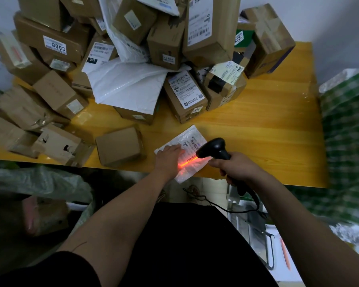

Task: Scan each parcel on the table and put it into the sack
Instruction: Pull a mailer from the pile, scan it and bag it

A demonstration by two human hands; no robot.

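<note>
Left hand (170, 157) presses flat on diagonal mailer (187, 141); right hand (235, 165) grips scanner (212, 149).

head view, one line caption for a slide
Right hand aims scanner at white mailer pressed flat by left hand.

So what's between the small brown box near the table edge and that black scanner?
In the head view, the left hand pressing flat on a white parcel lies between the small box and the scanner, which the right hand grips.

Probably a parcel depot: labelled boxes (174, 42) heaped on table (267, 125).
</note>
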